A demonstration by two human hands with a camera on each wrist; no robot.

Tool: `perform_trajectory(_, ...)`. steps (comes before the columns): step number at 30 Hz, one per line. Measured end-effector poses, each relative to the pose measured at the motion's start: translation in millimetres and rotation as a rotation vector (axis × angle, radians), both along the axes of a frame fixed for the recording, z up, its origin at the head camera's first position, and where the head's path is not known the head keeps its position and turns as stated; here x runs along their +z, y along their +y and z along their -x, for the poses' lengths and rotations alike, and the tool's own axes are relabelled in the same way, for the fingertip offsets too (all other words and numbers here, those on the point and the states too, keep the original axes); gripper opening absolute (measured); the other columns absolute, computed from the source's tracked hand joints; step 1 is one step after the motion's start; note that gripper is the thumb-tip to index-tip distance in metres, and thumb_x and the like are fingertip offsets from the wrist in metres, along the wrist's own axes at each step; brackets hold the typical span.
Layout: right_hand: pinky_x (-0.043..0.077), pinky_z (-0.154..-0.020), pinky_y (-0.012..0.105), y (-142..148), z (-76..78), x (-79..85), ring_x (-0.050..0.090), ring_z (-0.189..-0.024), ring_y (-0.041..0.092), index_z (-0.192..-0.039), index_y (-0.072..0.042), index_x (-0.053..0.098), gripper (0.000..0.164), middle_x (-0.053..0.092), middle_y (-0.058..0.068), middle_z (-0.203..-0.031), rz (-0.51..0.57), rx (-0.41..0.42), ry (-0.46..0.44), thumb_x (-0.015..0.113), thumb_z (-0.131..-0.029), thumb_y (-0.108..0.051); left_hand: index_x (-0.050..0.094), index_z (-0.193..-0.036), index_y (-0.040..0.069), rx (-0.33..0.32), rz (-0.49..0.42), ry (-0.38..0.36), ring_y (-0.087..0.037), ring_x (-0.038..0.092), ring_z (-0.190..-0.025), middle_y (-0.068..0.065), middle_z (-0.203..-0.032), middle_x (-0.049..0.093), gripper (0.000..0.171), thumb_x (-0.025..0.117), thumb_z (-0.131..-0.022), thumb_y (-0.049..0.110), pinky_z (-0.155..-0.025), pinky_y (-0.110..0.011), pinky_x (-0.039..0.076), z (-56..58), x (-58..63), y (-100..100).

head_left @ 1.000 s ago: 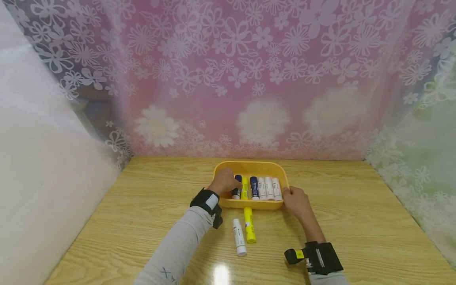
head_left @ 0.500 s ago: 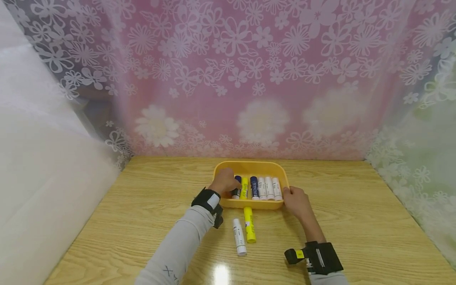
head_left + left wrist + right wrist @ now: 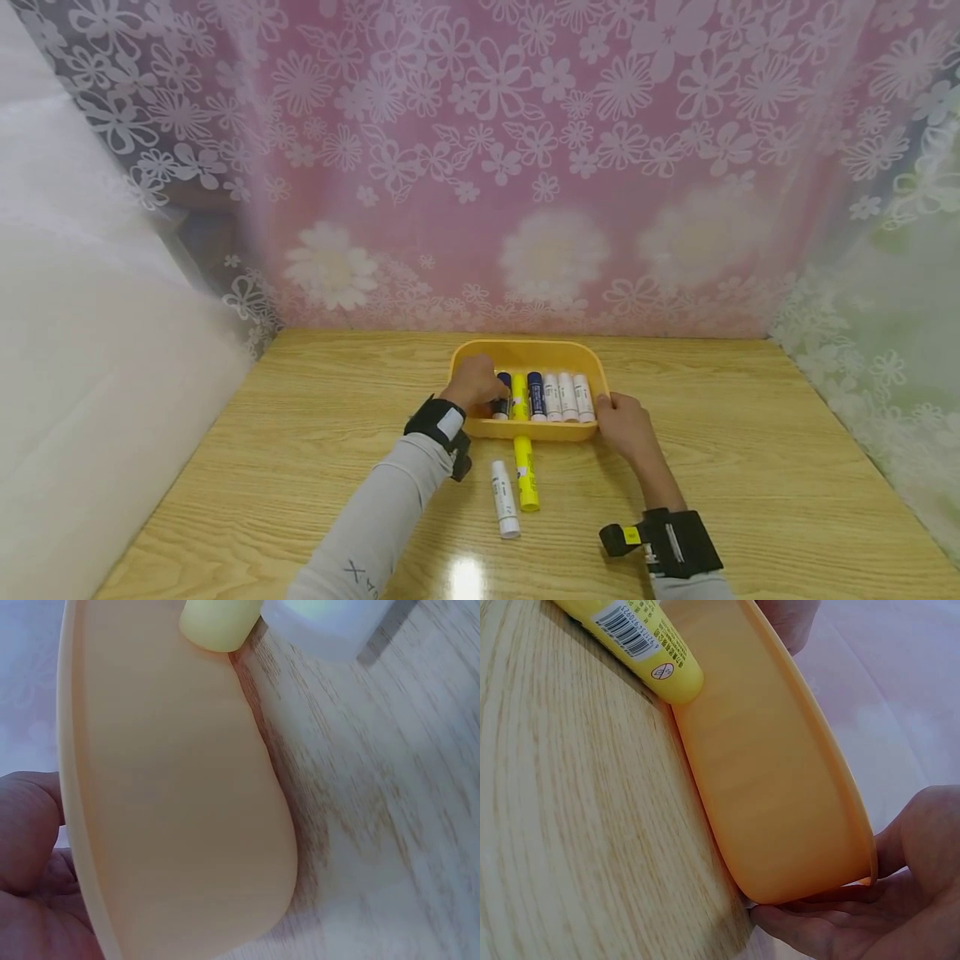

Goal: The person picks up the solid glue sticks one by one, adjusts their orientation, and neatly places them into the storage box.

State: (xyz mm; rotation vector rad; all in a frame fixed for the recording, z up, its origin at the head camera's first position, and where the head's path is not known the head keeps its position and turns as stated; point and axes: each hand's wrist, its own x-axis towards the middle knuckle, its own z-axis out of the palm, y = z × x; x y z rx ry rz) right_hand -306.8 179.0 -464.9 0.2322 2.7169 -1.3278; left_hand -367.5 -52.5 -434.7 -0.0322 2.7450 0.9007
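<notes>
In the head view, a shallow yellow-orange plastic tray (image 3: 525, 429) stands on the table with a row of glue sticks inside. My left hand (image 3: 474, 382) reaches into its left end, fingers at a dark blue glue stick (image 3: 503, 404) and partly covering it. Beside that lie a yellow glue stick (image 3: 520, 396), another dark blue one (image 3: 536, 396) and three white glue sticks (image 3: 567, 397). My right hand (image 3: 625, 422) grips the tray's right front corner. The right wrist view shows its thumb at the rim and its fingers (image 3: 802, 928) under the corner.
In front of the tray, a loose yellow glue stick (image 3: 527, 477) lies on the wooden table (image 3: 337, 392) with its end at the tray wall. A white glue stick (image 3: 505, 500) lies left of it. A pink floral curtain (image 3: 465, 208) hangs behind the table.
The left dark blue glue stick and the yellow one beside it have shifted slightly right in the tray, along with my left hand. My right hand and the tray stay in place.
</notes>
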Motion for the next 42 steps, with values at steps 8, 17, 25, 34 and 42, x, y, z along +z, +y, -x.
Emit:
perform_trajectory(8,0.040,-0.060,0.029,0.1,-0.1,0.8,0.050,-0.072,0.020,-0.123,0.006,0.061,0.047,0.052,0.008,-0.080,-0.011,0.001,-0.006,0.032,-0.108,-0.028,0.069,-0.105,-0.004,0.001,-0.018,-0.021,-0.021,0.068,-0.064,-0.011,-0.082,0.064,0.023,0.076,-0.091,0.013,-0.067,-0.029,0.061,-2.0,3.0,0.7)
perform_trajectory(17,0.040,-0.061,0.030,-0.4,-0.1,1.3,0.051,-0.075,0.021,-0.127,0.007,0.059,0.048,0.054,0.010,-0.084,-0.007,0.008,-0.003,0.032,-0.109,-0.028,0.068,-0.108,-0.004,-0.004,-0.029,0.002,-0.025,0.069,-0.071,-0.012,-0.083,0.062,0.025,0.075,-0.091,0.012,-0.073,-0.033,0.062,-1.1,-2.4,0.3)
perform_trajectory(25,0.040,-0.061,0.029,-0.8,-0.5,1.8,0.051,-0.075,0.021,-0.127,0.007,0.059,0.048,0.055,0.010,-0.085,-0.006,0.005,-0.005,0.032,-0.109,-0.028,0.066,-0.111,-0.004,-0.001,-0.052,-0.009,-0.024,0.070,-0.069,-0.013,-0.087,0.063,0.027,0.074,-0.092,0.013,-0.071,-0.034,0.062,-3.1,-1.4,-0.2)
perform_trajectory(34,0.040,-0.060,0.030,-0.7,-1.0,2.2,0.050,-0.073,0.020,-0.124,0.007,0.061,0.047,0.054,0.009,-0.082,-0.006,0.012,0.003,0.033,-0.109,-0.028,0.065,-0.110,-0.003,-0.007,-0.032,-0.017,-0.023,0.068,-0.067,-0.012,-0.087,0.061,0.027,0.073,-0.093,0.016,-0.065,-0.031,0.061,-2.6,-2.0,-0.3)
perform_trajectory(42,0.040,-0.060,0.030,1.2,0.2,-0.4,0.049,-0.070,0.019,-0.118,0.005,0.062,0.045,0.051,0.008,-0.078,-0.001,0.011,0.006,0.033,-0.108,-0.027,0.064,-0.115,-0.004,-0.017,-0.027,-0.025,-0.024,0.068,-0.069,-0.013,-0.091,0.061,0.030,0.072,-0.094,0.016,-0.067,-0.031,0.061,-4.5,1.7,0.1)
